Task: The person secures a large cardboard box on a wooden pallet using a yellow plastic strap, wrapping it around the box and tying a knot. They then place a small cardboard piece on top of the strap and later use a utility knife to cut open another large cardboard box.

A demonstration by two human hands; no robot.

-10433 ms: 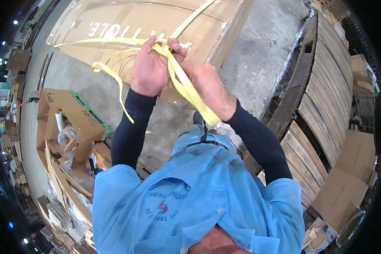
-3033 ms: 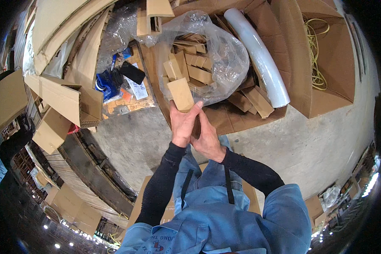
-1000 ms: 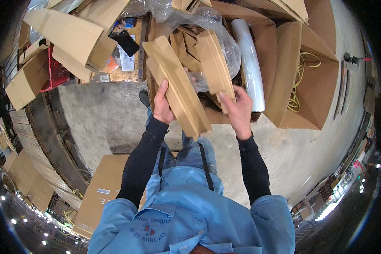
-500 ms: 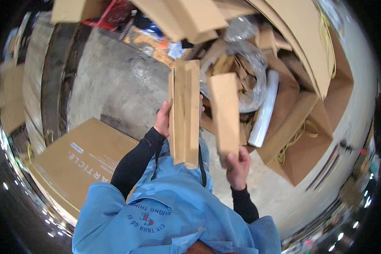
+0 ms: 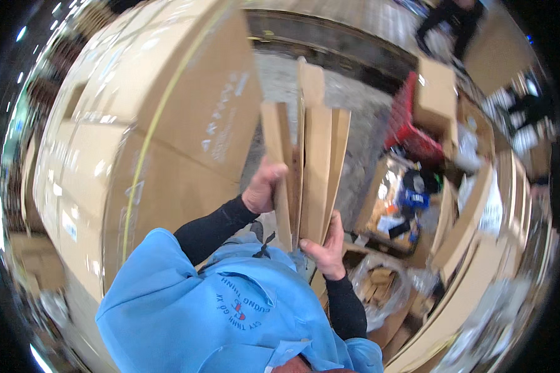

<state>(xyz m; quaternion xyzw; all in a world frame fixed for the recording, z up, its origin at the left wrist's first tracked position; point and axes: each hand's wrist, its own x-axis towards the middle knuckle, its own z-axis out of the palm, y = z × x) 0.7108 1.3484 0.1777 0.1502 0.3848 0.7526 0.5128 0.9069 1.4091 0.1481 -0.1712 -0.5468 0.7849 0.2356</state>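
Upright in front of my chest are several long, folded cardboard strips. My left hand [image 5: 264, 186] is closed round a narrow cardboard strip [image 5: 276, 146] on the left, its thumb lying on the face. Close beside it, my right hand [image 5: 327, 248] grips a channel-shaped cardboard piece [image 5: 319, 168] near its lower end, thumb in front. A taller cardboard piece [image 5: 312, 81] sticks up behind these two. The strips stand side by side with a narrow gap between the left one and the others; which hand bears the taller one I cannot tell.
A tall stack of cartons [image 5: 180, 130] with a yellow strap rises at my left. To the right are a red crate [image 5: 404, 118], a box of odds and ends [image 5: 389, 205] and a clear plastic bag [image 5: 379, 289] among cardboard scraps. Another person [image 5: 451, 25] is at the far right.
My view has swung left, bringing the carton stack close on the left and shifting the scrap bag to the lower right. My right hand has brought its cardboard piece in beside the left hand's.
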